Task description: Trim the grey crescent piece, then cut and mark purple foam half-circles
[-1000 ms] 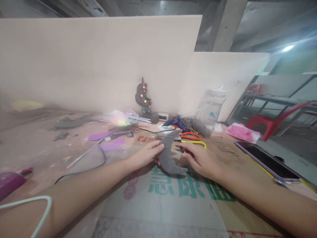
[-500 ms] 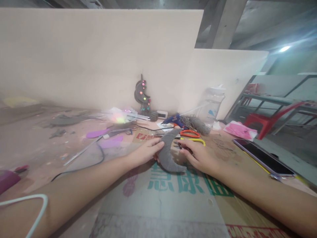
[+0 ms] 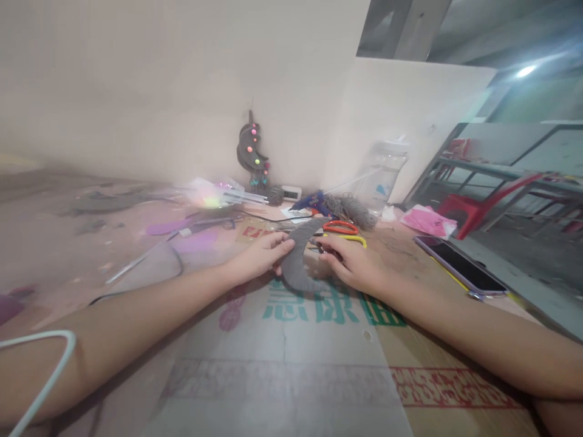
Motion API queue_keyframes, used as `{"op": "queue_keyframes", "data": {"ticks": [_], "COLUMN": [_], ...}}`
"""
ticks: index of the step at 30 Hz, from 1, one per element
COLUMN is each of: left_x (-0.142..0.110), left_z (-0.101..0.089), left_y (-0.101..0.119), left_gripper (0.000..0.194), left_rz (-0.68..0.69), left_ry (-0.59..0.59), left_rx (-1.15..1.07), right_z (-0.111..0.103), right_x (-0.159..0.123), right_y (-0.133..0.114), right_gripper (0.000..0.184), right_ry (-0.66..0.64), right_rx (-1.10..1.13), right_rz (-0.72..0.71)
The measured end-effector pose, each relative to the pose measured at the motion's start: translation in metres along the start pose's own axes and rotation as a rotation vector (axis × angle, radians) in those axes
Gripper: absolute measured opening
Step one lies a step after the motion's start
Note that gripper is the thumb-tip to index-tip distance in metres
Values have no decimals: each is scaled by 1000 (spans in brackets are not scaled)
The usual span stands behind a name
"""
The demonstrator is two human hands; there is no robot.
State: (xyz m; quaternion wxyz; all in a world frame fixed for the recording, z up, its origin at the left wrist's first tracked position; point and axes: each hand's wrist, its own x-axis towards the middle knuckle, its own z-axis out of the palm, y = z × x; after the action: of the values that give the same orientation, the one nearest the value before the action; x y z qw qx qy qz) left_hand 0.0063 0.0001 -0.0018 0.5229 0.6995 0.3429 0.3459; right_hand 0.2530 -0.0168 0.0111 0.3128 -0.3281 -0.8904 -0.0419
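A grey yarn-wrapped crescent moon (image 3: 298, 264) stands out in the middle, above a cardboard sheet (image 3: 282, 340). My left hand (image 3: 264, 255) grips it by the outer left edge, thumb on the near face and fingers partly behind. On the inner side of the curve, my right hand (image 3: 348, 261) has its fingers curled around something small and dark that I cannot make out. Just beyond that hand lie orange-handled scissors (image 3: 340, 227) and a yellow handle (image 3: 357, 241).
Behind are a blue glue gun (image 3: 314, 201), grey yarn (image 3: 350, 209) and a clear water bottle (image 3: 385, 176). A decorated crescent (image 3: 249, 145) leans on the wall. Purple pieces (image 3: 166, 227) lie left; a pink packet (image 3: 428, 220) and phone (image 3: 460, 264) lie right.
The whole view has shifted, so the table things appear higher and slightly further left. The crescent remains in my left hand, and my right hand stays beside its inner curve.
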Motion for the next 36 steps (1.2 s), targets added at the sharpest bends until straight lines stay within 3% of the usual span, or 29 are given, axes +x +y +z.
{"op": "queue_keyframes", "data": {"ticks": [7,12,25,36], "left_x": [0,1,-1,-3], "left_z": [-1,-2,-2,-2], "left_y": [3,3,9,6], "left_gripper": [39,39,20,28], "left_rz": [-17,-40,23,-2], "left_ry": [-15,-24,-7,-13], "left_rx": [-29,-84,60,113], "right_z": [-2,-2,1,-6], "right_x": [1,1,0,-4], "right_y": [-3,-2,4,-3], "right_gripper": [31,33,30,27], "right_ry": [-43,-56,0,7], "right_rx": [-23,-4,-4,-6], "right_rz": [29,55,79,35]}}
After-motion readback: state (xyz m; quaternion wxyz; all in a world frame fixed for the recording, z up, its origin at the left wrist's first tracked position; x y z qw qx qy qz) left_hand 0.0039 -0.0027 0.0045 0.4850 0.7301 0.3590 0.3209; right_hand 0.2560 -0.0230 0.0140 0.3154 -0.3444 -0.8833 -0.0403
